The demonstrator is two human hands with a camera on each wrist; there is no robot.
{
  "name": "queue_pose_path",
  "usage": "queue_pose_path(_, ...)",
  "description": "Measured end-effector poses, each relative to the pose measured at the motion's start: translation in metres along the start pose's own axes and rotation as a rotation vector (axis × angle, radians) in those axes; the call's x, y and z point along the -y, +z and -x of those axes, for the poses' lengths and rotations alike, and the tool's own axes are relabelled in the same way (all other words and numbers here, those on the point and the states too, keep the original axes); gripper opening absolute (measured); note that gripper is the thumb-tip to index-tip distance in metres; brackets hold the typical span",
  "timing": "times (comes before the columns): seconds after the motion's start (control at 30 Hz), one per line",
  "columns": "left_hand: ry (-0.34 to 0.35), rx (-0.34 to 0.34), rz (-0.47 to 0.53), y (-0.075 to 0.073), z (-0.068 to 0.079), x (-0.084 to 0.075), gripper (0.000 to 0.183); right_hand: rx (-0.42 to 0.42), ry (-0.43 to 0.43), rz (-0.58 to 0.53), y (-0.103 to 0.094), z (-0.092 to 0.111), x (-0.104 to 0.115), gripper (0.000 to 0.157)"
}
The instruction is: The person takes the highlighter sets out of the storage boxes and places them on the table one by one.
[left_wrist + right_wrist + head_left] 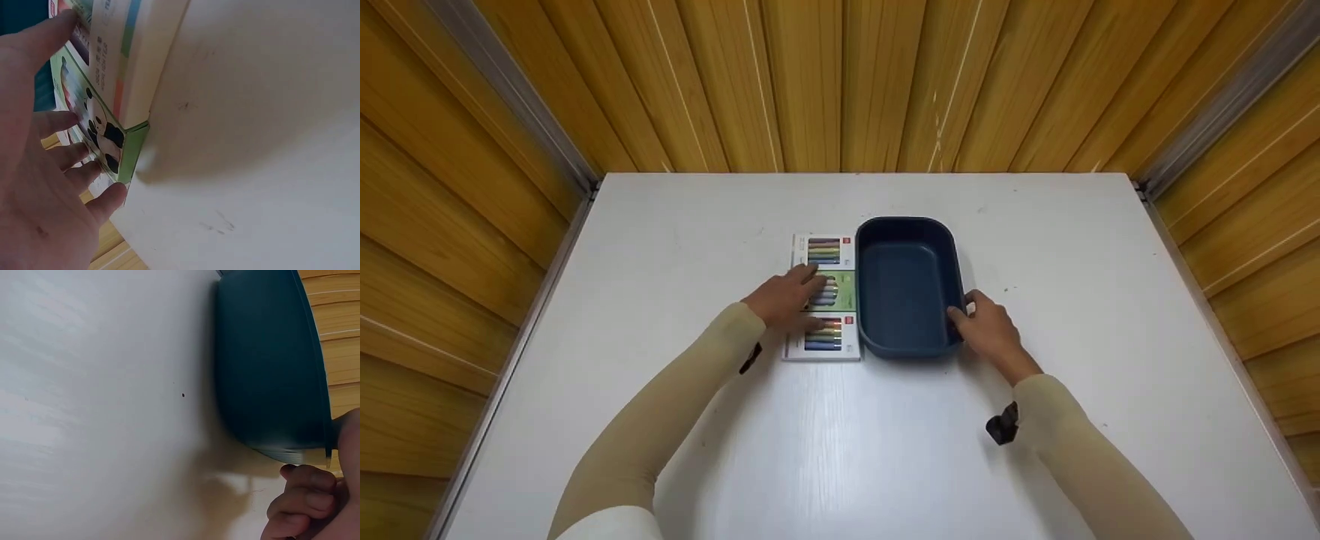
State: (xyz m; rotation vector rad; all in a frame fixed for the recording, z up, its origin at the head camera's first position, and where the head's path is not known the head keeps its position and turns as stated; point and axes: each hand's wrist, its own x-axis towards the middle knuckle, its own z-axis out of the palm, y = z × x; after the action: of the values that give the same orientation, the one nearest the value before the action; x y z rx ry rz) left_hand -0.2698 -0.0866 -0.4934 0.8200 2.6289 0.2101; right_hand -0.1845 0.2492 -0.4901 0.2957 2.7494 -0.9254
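My left hand (786,298) lies over three flat boxes in a column, its fingers spread across their tops. The far white box (800,251) and the near white box (821,355) have windows showing coloured sticks, perhaps markers or crayons. Between them is a green box (846,291), with a panda printed on it in the left wrist view. Against the boxes' right ends stands a dark blue plastic bin (907,292). My right hand (988,328) pinches its near right rim, thumb inside and fingers outside. In the right wrist view those fingers (304,498) curl beside the bin's outer wall.
Everything stands on a white table (697,225) with small dark marks. Yellow wood-look panels (840,82) rise behind the table and at both sides, with grey metal posts (521,97) in the corners. Each wrist wears a black device (1002,425).
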Motion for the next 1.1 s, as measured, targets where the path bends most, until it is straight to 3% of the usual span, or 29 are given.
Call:
queue_pose_path(0.33,0.003,-0.018,0.011,-0.001,-0.002,-0.003,0.078,-0.082,-0.054,0.029,0.007,-0.001,0.002,0.033)
queue_pose_path(0.67,0.025,-0.051,-0.017,0.0,-0.004,-0.002,0.074,-0.088,-0.048,0.037,0.008,0.0,0.0,0.033)
queue_pose_path(0.93,0.005,-0.047,0.005,-0.003,-0.008,0.001,0.075,-0.089,-0.017,0.029,0.003,0.002,0.001,0.051)
queue_pose_path(1.1,-0.008,-0.047,0.003,-0.007,-0.008,0.0,0.072,-0.197,-0.013,0.034,-0.005,0.004,0.003,0.054)
